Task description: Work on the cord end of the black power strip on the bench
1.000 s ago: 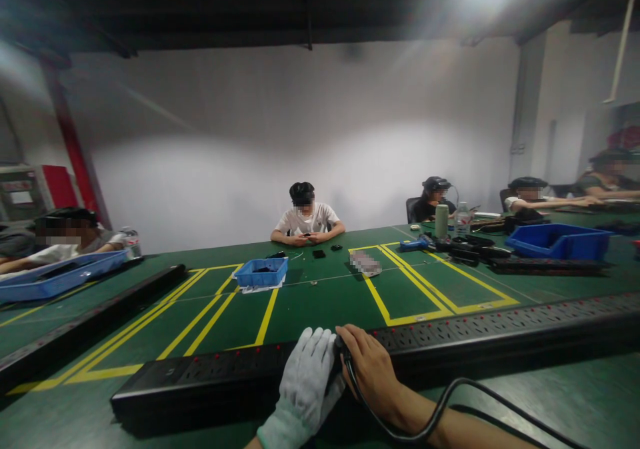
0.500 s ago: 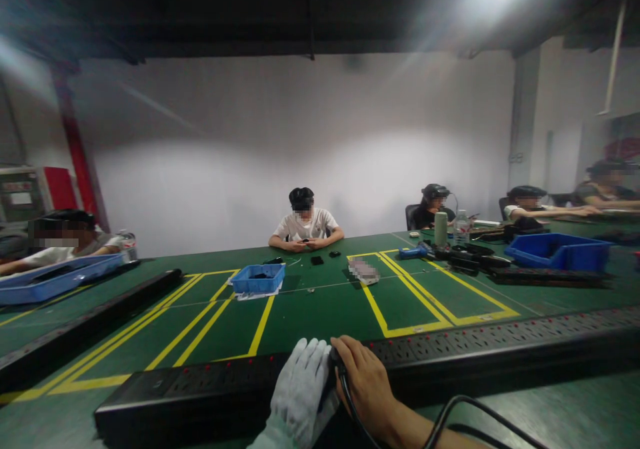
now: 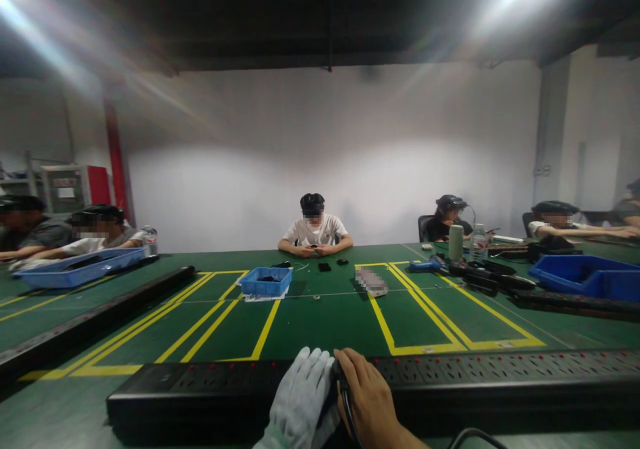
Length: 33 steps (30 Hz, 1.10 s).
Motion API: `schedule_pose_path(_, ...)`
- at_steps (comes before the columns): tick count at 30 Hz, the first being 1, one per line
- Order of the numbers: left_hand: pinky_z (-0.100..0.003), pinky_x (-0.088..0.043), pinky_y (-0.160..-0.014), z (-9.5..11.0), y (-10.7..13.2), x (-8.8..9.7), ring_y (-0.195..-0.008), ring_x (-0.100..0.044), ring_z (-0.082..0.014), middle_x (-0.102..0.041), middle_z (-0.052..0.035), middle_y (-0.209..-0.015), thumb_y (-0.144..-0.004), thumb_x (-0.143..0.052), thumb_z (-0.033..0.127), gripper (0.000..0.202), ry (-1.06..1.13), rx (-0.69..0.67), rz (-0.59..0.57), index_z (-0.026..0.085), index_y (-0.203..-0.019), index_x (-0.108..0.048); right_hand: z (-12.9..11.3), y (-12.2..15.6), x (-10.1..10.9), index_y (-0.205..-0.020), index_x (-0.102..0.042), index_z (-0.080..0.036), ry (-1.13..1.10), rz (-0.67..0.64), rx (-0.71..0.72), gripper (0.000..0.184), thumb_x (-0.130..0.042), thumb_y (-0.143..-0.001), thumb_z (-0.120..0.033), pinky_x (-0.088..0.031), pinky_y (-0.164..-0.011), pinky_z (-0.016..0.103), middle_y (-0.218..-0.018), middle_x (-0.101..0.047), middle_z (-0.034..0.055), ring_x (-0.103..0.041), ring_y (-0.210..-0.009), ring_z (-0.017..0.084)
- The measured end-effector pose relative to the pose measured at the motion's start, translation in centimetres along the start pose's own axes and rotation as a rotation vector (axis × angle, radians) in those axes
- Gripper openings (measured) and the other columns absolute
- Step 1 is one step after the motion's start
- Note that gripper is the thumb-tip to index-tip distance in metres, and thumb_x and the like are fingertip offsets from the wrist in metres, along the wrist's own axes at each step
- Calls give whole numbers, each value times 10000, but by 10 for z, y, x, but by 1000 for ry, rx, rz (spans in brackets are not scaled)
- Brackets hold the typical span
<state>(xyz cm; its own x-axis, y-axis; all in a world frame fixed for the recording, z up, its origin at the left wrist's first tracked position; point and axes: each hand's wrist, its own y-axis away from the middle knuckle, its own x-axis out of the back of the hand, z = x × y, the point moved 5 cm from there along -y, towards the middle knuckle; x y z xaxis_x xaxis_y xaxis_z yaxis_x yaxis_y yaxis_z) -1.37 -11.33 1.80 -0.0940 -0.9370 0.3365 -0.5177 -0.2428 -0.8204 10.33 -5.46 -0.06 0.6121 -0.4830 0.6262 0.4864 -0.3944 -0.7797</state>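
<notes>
In the head view, the left hand [image 3: 303, 396], gloved, has its fingers together, any grip hidden, just beside the right hand [image 3: 370, 392], its fingers clamped on a black cable [image 3: 346, 401] at the long power strip's [image 3: 215, 392] near side.

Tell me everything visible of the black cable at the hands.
The black cable looks glossy and rubbery. Its thicker end sits between the gloved left hand and the bare right hand. From there it curves down along the right hand toward the bottom edge, where a black arc farther right looks like more of it. The end's shape is mostly hidden.
</notes>
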Motion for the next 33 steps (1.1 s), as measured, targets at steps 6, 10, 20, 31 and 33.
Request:
schedule_pose_path(6,-414,-462,-968,1,7,-5,-1188,-481,-281,-576,-136,-1209,-790,-550,287,473,-5,12,-116,74,-1212,-531,2,1,-3,-1301,-410,-187,11,-5,8,543,-446,-762,-127,-479,-885,329,-1196,-550,94,-549,-1056,206)
schedule_pose_path(10,-433,-442,-992,1,10,-8,-1207,-463,-278,-561,-146,-1228,-807,-543,296,495,39,58,-161,74,-1247,-499,3,1,-4,-1317,-392,-183,-3,-14,12,552,-445,-770,-125,-478,-886,342,-1201,-542,100,-546,-1057,212)
schedule_pose_path(20,-451,-437,-996,0,10,-9,-1198,-473,-270,-555,-145,-1239,-814,-532,290,499,80,77,-179,74,-1261,-480,3,2,-3,-1326,-386,-181,-4,-13,9,531,-442,-800,-135,-477,-880,344,-1203,-537,102,-545,-1051,211)
schedule_pose_path(31,-463,-425,-1005,1,10,-7,-1207,-466,-275,-547,-152,-1248,-823,-520,296,504,103,100,-198,80,-1276,-463,2,1,-2,-1331,-384,-189,5,2,14,541,-437,-796,-136,-483,-868,343,-1191,-550,102,-560,-1033,212)
schedule_pose_path(33,-468,-421,-1006,0,10,-7,-1210,-464,-280,-546,-152,-1249,-820,-520,307,510,113,116,-198,89,-1278,-463,1,1,-2,-1335,-379,-185,2,-4,17,544,-441,-796,-140,-481,-873,344,-1191,-550,105,-558,-1037,212)
